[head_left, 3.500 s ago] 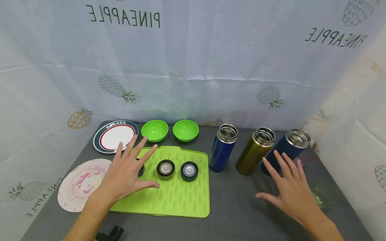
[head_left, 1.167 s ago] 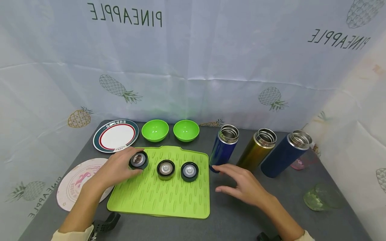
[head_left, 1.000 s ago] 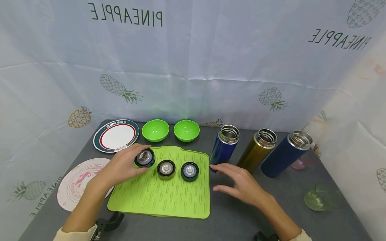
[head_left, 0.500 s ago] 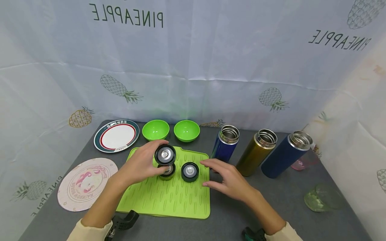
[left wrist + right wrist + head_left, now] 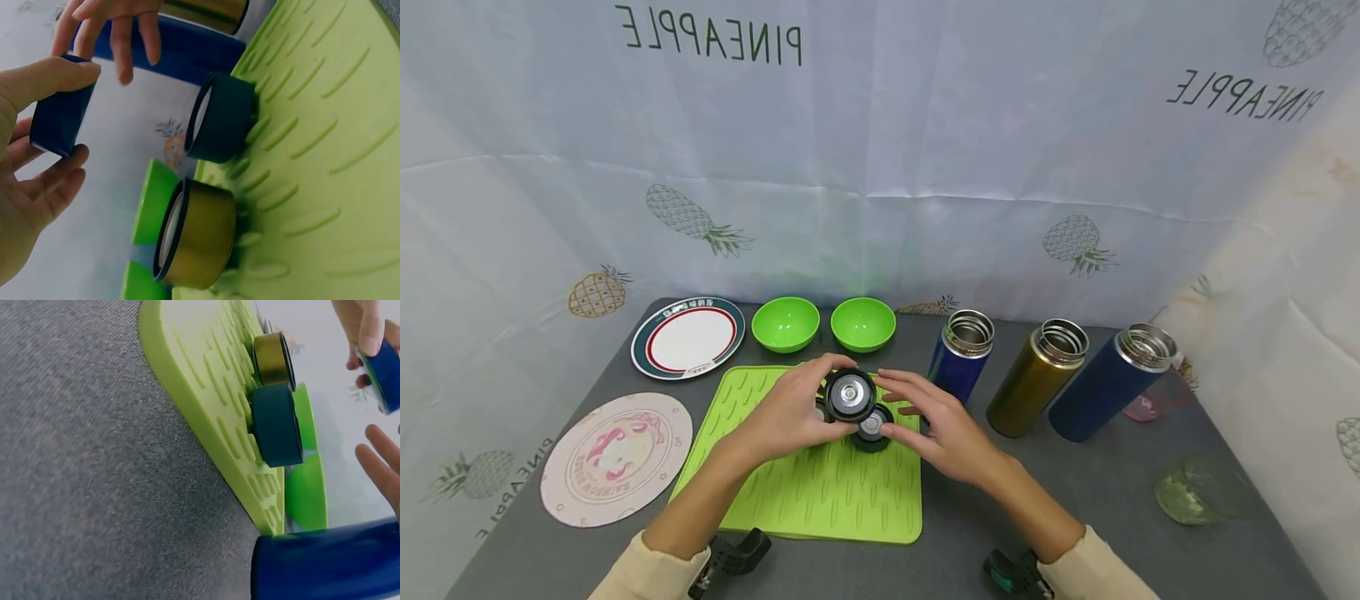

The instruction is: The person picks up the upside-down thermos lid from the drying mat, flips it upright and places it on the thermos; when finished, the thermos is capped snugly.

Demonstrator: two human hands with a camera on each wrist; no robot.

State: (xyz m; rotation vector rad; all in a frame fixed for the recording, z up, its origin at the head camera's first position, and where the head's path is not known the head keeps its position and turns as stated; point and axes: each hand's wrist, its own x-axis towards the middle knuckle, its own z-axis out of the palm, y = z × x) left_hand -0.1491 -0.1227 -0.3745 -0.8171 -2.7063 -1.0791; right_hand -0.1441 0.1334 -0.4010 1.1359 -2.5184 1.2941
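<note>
My left hand [image 5: 786, 421] pinches a blue bottle lid [image 5: 62, 115] between thumb and fingers, its silver inner side facing up. It is raised over the green ridged mat [image 5: 820, 508]. Across from it, my right hand [image 5: 951, 429] has its fingers spread, fingertips close to the lid's right side. Two more lids rest on the mat below, inner sides up: a gold one [image 5: 203, 237], mostly hidden by my left hand in the head view, and a dark blue one [image 5: 275, 425]. Behind my right hand stands an uncapped blue bottle [image 5: 957, 367].
Uncapped gold [image 5: 1026, 392] and dark blue [image 5: 1097, 400] bottles stand to the right. A greenish glass [image 5: 1187, 492] and a pinkish one [image 5: 1150, 400] are beyond. Green bowls [image 5: 786, 325] line the back; a rimmed plate [image 5: 688, 337] and a pink plate [image 5: 617, 458] lie left.
My left hand has taken the blue lid from the mat's left side and carried it up and right. My right hand has moved from beside the dark blue bottle leftward to meet it.
</note>
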